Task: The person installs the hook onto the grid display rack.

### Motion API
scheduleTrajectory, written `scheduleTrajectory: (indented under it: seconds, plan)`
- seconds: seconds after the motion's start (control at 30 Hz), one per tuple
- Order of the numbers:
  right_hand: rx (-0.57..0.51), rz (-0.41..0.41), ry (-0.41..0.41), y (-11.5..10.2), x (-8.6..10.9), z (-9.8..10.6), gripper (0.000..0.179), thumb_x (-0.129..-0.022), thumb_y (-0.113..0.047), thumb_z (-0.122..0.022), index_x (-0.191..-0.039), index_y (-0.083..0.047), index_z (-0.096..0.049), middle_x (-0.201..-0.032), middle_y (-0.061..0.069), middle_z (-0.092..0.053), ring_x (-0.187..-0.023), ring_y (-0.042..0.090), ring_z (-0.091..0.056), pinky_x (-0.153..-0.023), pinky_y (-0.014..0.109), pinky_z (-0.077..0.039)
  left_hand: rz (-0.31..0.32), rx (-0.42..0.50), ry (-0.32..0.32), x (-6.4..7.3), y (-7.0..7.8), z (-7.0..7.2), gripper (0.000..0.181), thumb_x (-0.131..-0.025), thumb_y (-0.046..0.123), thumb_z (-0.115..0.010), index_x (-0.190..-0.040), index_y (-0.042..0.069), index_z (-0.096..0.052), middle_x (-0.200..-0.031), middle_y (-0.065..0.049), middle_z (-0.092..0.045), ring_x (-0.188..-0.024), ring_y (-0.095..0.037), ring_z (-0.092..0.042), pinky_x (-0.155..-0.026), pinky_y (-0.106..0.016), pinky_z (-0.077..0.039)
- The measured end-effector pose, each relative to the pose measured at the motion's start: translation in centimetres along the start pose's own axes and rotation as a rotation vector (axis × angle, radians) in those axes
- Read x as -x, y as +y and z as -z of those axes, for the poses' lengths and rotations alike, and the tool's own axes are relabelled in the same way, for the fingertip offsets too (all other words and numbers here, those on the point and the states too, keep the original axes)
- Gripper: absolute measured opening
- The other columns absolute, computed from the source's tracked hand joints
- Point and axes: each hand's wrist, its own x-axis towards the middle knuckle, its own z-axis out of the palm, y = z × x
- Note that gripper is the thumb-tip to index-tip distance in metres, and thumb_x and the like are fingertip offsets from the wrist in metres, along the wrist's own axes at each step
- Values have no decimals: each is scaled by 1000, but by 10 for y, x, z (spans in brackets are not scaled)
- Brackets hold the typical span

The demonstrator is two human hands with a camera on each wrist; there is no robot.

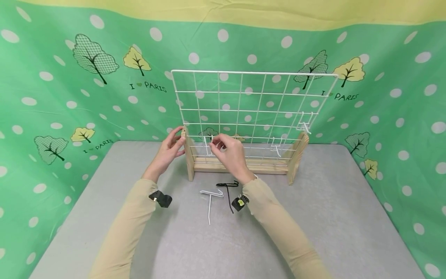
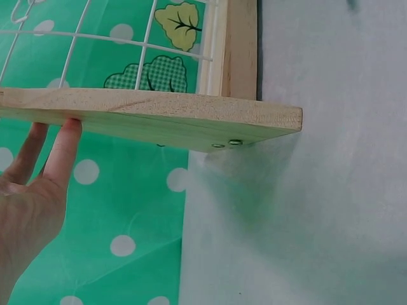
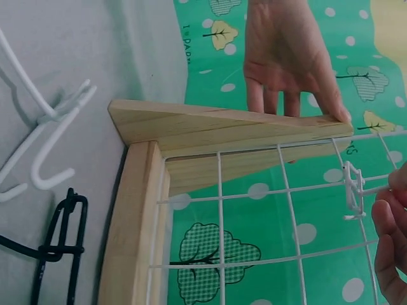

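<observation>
A white wire grid panel (image 1: 240,93) stands upright in a wooden stand (image 1: 240,169). My left hand (image 1: 167,150) touches the left side post (image 2: 152,107) near its top, fingers fairly straight against its outer face. With thumb and fingertips, my right hand (image 1: 230,152) pinches the arm of a white wire hook (image 3: 354,190), which sits against the grid near the left post. The palm side of the right hand is partly hidden. Below the stand, a white hook (image 1: 210,193) and a black hook (image 1: 228,185) lie on the table.
Two more white hooks hang on the grid's right part, an upper hook (image 1: 305,126) and a lower hook (image 1: 277,148). Grey cloth covers the table (image 1: 334,217). A green dotted curtain (image 1: 393,100) closes off the back and sides.
</observation>
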Motion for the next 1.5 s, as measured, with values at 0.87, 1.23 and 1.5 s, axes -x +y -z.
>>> scheduleTrajectory:
  seconds: [0.87, 1.23, 1.5]
  plan:
    - [36, -13, 17, 3, -3, -1, 3, -86, -5, -69, -88, -3, -69, -80, 5, -68, -66, 12, -61, -61, 25, -53, -2, 10, -3, -6, -11, 1, 54, -104, 21, -44, -153, 12, -23, -148, -29, -28, -132, -43, -35, -100, -51, -42]
    - [16, -20, -3, 3, 15, -12, 4, -85, -4, -70, -89, -3, -68, -82, 5, -68, -66, 12, -62, -60, 25, -54, -19, -5, 24, -12, -30, 6, 55, -103, 30, -47, -153, 19, -26, -148, -25, -31, -131, -39, -39, -97, -47, -46]
    - [-24, -47, 9, 7, 28, -16, 9, -82, 1, -71, -90, -2, -69, -82, 7, -69, -65, 14, -62, -60, 26, -55, -20, 2, 25, -13, -29, 5, 54, -103, 27, -47, -153, 18, -26, -148, -25, -31, -131, -38, -38, -97, -48, -46]
